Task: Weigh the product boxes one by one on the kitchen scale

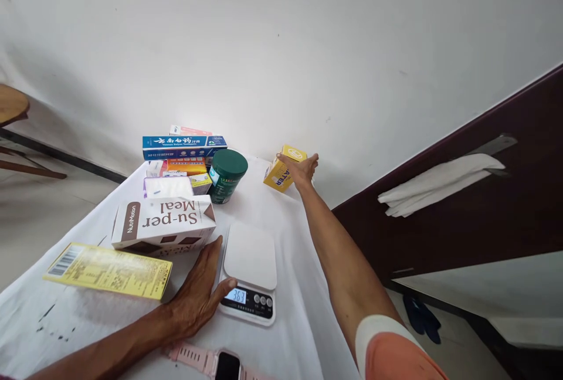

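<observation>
Yellow carton is at the far end of the white-covered tabletop, near the wall, in the grip of the right hand, that arm stretched well forward. It sits tilted; whether its base touches the tabletop, I cannot tell.

The left hand is open, fingers pointing forward beside the scale, its thumb reaching over the scale's near left edge at the lit display, which reads 363. Nothing lies on the scale's plate.

Left of the scale, the Su-per Meal box lies with its lettering upside down, and nearer stands a pale yellow box with a barcode. Behind them are a green tub and a pile of boxes with a blue toothpaste box on it. A pink-strapped watch lies at the near edge of view.
</observation>
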`<state>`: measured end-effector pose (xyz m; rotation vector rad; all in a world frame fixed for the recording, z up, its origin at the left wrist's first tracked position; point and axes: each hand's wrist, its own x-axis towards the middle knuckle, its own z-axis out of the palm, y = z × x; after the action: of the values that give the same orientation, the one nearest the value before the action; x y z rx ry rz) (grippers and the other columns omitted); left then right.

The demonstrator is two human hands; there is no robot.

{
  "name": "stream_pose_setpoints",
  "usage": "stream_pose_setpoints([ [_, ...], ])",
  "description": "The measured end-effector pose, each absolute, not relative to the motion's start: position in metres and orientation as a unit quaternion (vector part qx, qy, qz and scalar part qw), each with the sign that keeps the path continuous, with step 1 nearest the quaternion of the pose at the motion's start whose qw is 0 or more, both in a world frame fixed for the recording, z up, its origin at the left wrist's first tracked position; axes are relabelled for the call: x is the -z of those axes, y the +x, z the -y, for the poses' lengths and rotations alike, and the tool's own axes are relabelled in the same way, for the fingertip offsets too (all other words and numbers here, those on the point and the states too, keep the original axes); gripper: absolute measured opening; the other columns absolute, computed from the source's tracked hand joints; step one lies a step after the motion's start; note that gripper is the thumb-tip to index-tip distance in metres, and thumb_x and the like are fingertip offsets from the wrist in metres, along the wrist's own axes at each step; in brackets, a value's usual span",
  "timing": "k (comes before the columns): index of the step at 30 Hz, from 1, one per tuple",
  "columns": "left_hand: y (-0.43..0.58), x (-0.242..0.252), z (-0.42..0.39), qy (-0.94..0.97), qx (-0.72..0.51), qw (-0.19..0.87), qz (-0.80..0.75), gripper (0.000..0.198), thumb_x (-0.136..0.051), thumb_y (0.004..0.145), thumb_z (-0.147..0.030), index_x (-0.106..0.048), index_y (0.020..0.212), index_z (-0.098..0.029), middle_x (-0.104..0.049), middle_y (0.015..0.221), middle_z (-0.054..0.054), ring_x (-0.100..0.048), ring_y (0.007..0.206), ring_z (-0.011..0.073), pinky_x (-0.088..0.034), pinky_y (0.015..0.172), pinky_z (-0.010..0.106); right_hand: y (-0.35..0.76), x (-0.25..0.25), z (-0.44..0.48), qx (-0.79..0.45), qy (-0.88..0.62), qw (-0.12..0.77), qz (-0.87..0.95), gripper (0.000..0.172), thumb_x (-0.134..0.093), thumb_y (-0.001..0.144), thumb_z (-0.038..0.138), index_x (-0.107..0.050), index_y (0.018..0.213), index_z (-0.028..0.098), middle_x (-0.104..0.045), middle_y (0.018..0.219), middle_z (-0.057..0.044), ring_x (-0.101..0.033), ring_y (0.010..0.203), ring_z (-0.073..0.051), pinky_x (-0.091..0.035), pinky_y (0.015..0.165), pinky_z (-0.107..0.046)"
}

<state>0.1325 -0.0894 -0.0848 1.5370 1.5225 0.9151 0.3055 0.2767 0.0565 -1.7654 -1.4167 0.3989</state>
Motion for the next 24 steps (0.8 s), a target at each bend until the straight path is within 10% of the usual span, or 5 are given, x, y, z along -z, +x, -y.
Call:
stream_pose_setpoints([
  [7, 0.130, 0.074, 0.089, 0.626, -0.349, 0.391, -0.577, 0.087, -0.039, 0.105, -0.064, -0.004, 0.172, -0.023, -0.014, 0.179, 0.012, -0.014, 0.166, 0.0322, -0.018, 0.135, 0.055, 0.292, -0.056, -0.272, -0.146, -0.728, 0.408, 0.531, 0.087, -0.083, 0.064, 0.041, -0.046, 0.139, 0.016, -0.051, 0.146, -0.023, -0.055, 0.136, -0.038, -0.044, 0.115, -0.048],
  [24, 0.126, 0.053, 0.082, 0.648, -0.372, 0.358, -0.559, 0.091, -0.037, 0.102, -0.071, -0.013, 0.169, -0.014, -0.032, 0.169, 0.023, -0.031, 0.159, 0.0342, -0.027, 0.131, 0.055, 0.357, -0.094, -0.060, -0.165, -0.504, 0.421, 0.736, 0.089, -0.084, 0.064, 0.067, -0.052, 0.136, 0.024, -0.068, 0.121, -0.010, -0.068, 0.109, -0.032, -0.057, 0.094, -0.052],
])
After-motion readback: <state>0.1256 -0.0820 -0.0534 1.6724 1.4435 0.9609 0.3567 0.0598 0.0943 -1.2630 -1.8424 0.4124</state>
